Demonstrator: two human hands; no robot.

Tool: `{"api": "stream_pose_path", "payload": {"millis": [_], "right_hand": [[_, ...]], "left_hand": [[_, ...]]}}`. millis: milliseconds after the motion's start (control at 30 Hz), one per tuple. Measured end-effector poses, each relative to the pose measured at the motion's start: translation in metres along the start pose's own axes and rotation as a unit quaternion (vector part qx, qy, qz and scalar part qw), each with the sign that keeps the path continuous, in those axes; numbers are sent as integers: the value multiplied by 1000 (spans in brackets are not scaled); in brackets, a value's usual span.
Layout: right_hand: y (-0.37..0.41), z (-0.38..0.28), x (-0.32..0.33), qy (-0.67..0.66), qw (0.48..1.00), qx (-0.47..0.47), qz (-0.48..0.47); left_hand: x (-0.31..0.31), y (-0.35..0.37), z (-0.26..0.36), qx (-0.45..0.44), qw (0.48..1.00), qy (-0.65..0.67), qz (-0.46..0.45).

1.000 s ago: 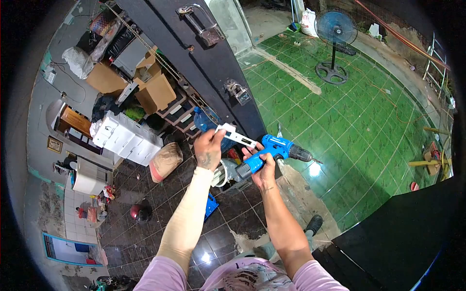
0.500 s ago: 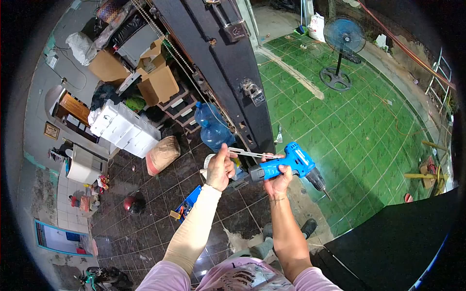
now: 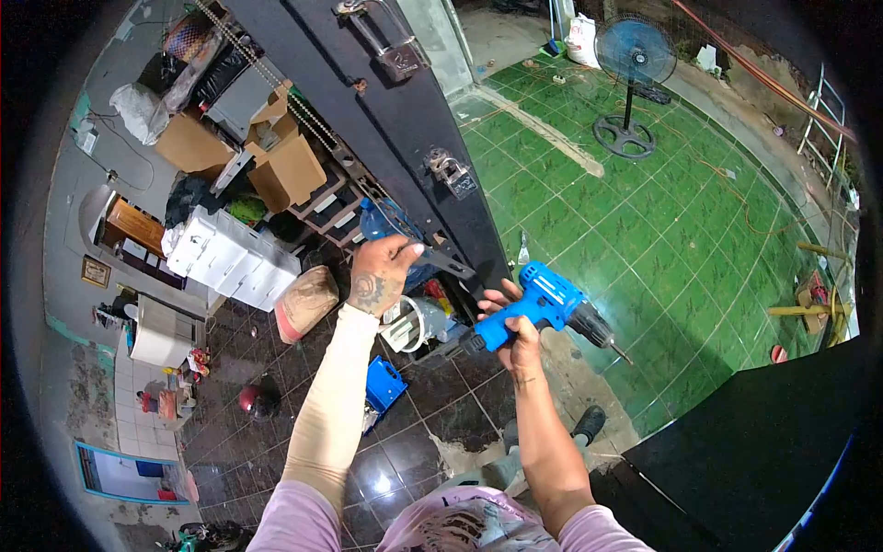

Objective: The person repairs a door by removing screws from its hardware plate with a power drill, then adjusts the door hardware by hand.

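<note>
My left hand (image 3: 382,269) is closed on one end of a flat slotted metal strip (image 3: 446,261), in front of the dark metal door edge. The strip points right and slightly down toward the door. In my right hand (image 3: 515,336) is a blue cordless drill (image 3: 543,299), with its bit pointing right and down. My right fingers are partly spread behind the drill's handle. Two padlocks, an upper one (image 3: 397,60) and a lower one (image 3: 453,175), hang on the dark door (image 3: 368,110) above my hands.
Below my left hand are a white bucket (image 3: 414,324) and a blue case (image 3: 384,382) on dark tiles. White drawers (image 3: 230,258), a sack (image 3: 306,304) and cardboard boxes (image 3: 285,166) stand left. A fan (image 3: 635,60) stands on green flooring, right.
My left hand has moved up and left, and the strip's far end is now off my right hand, near the door. The view has shifted, bringing the door and padlocks further left.
</note>
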State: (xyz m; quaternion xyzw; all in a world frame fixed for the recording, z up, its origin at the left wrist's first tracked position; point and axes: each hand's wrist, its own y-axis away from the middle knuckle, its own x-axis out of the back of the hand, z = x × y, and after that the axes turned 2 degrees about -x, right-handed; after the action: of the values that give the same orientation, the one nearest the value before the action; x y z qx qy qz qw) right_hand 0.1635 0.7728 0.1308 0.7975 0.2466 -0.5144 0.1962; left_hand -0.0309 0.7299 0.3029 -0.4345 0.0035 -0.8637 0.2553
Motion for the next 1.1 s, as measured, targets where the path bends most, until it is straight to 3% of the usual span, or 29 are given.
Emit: {"api": "stream_pose_path", "payload": {"millis": [67, 100, 367, 567, 767, 1100], "right_hand": [[-9, 8, -4, -10, 1000, -10, -8], [-14, 13, -5, -14, 1000, -12, -10], [-42, 41, -28, -94, 995, 0, -11], [-57, 52, -29, -107, 994, 32, -10], [-59, 53, -31, -110, 993, 31, 2], [-59, 52, -30, -109, 994, 23, 7]], "left_hand": [[-5, -6, 5, -24, 999, 21, 19], [-5, -6, 20, -6, 999, -37, 26], [-43, -13, 17, -26, 986, 49, 154], [-52, -12, 14, -154, 960, -58, 226], [-58, -13, -1, -85, 952, -94, 278], [-55, -13, 9, -1, 959, -124, 253]]}}
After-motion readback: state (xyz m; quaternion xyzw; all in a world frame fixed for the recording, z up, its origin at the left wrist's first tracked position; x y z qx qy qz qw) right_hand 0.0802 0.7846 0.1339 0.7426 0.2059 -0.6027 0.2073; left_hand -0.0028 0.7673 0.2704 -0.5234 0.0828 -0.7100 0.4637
